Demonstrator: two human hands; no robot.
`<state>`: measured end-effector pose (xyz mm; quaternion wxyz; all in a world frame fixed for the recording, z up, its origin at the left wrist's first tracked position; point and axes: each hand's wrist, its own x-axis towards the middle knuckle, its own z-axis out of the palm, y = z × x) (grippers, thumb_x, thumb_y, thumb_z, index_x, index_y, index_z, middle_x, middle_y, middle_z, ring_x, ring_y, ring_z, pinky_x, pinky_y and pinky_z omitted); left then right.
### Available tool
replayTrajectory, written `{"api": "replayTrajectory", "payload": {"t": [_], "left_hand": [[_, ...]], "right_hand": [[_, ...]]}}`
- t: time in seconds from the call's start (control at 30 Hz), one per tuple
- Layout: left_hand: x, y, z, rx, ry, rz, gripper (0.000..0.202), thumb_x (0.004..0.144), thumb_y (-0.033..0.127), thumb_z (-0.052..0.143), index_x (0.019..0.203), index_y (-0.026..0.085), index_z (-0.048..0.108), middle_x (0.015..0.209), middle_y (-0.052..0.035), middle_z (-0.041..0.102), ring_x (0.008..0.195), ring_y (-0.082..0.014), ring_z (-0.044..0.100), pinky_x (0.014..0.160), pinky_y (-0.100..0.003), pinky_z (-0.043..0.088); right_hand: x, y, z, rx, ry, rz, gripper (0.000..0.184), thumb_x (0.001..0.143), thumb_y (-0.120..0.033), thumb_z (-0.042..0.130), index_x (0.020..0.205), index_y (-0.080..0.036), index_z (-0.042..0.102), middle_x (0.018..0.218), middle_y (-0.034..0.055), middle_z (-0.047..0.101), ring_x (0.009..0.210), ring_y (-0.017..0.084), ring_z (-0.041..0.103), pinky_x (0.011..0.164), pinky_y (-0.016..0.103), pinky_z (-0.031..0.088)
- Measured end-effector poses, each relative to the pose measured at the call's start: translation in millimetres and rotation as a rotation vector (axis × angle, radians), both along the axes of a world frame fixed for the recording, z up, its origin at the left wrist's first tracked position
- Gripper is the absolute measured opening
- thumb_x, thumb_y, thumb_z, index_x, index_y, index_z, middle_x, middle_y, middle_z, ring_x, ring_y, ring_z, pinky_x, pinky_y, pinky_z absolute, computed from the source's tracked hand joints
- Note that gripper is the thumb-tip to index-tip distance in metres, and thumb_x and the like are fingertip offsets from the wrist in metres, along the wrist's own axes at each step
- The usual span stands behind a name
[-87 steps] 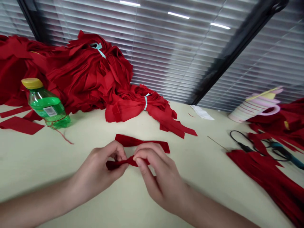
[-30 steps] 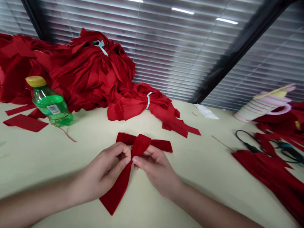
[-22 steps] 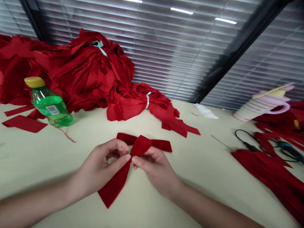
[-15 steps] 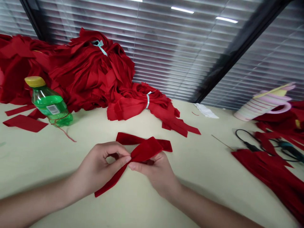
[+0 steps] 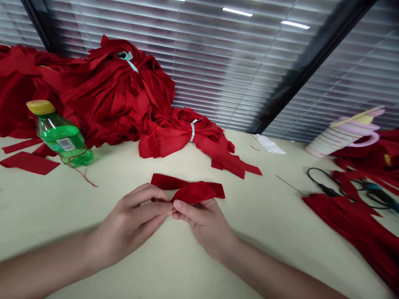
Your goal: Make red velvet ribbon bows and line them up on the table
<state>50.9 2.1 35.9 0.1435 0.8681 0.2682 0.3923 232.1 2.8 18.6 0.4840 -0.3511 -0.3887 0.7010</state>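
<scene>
Red velvet ribbon (image 5: pixel 190 192), folded into a flat bow shape, sits at the middle of the head view, just above a cream table (image 5: pixel 93 203) and partly over it. One long band runs crosswise behind, and a shorter fold lies across its front. The left hand (image 5: pixel 127 224) comes in from the lower left, its fingers curled and pressed together, pinching the ribbon at the centre of the bow. The right hand (image 5: pixel 202 226) comes in from the lower right, its thumb and fingers pinching the same centre from the other side. The two hands' fingertips touch there, and they hide the knot or fold between them. Behind the ribbon, a large heap of red fabric strips (image 5: pixel 115 99) rises against window blinds (image 5: pixel 218 70), and beside it lies a bundle of red strips (image 5: pixel 174 143) bound with a pale blue tie (image 5: pixel 192 130). To the left stands a green plastic bottle (image 5: pixel 59 137) with a yellow cap, a thin red thread (image 5: pixel 82 176) looped around it, near loose cut red pieces (image 5: pixel 29 162). To the right lie a white scrap (image 5: pixel 268 144), a thin stick (image 5: pixel 289 185), black-and-teal scissors (image 5: pixel 374 189), more fringed red strips (image 5: pixel 352 224), and a pink-and-white foam roll (image 5: pixel 341 139) on its side.
</scene>
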Motion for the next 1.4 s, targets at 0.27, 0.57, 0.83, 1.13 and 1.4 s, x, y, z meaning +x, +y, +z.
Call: {"api": "replayTrajectory", "payload": {"t": [0.27,0.57,0.83,1.13,1.4], "left_hand": [[0,-6,-1.1,0.167,0.234,0.031,0.022,0.083,0.007,0.061,0.102,0.017,0.064,0.127,-0.0148,0.049,0.115,-0.0299,0.048,0.093,-0.043,0.047],[4,2,12.8,-0.92,-0.083,0.081,0.014,0.085,0.03,0.058,0.08,0.017,0.06,0.07,0.002,0.057,0.062,-0.0105,0.051,0.054,-0.02,0.042],[4,0,11.8,-0.891,-0.118,0.131,0.013,0.079,0.025,0.059,0.071,0.017,0.064,0.061,0.0029,0.056,0.054,-0.0092,0.047,0.047,-0.019,0.037],[3,7,15.9,-1.223,-0.324,-0.016,0.012,0.079,0.025,0.065,0.087,0.02,0.071,0.084,-0.0002,0.07,0.078,-0.0122,0.063,0.07,-0.02,0.048],[5,6,11.4,-1.092,-0.16,0.094,0.012,0.076,0.027,0.063,0.068,0.018,0.067,0.055,0.0043,0.054,0.051,-0.0092,0.045,0.046,-0.019,0.036]], "right_hand": [[-2,0,1.1,0.01,0.024,-0.051,0.011,0.072,-0.028,0.078,0.072,-0.022,0.068,0.075,-0.0025,0.065,0.076,0.012,0.058,0.078,0.031,0.048],[-2,0,1.1,0.11,-0.041,0.02,0.011,0.069,-0.023,0.079,0.066,-0.021,0.069,0.067,-0.0036,0.065,0.069,0.011,0.057,0.071,0.028,0.046],[-2,-3,0.4,0.168,-0.072,0.061,0.006,0.072,-0.021,0.075,0.073,-0.026,0.071,0.071,-0.0044,0.066,0.069,0.011,0.059,0.07,0.027,0.048],[1,0,-3.4,0.115,-0.124,0.006,0.011,0.075,-0.032,0.074,0.072,-0.022,0.069,0.067,-0.0028,0.062,0.064,0.01,0.052,0.064,0.027,0.043],[-2,-2,1.7,0.124,-0.163,0.039,0.013,0.069,-0.031,0.078,0.067,-0.021,0.069,0.061,-0.0044,0.057,0.059,0.009,0.048,0.06,0.026,0.041]]}}
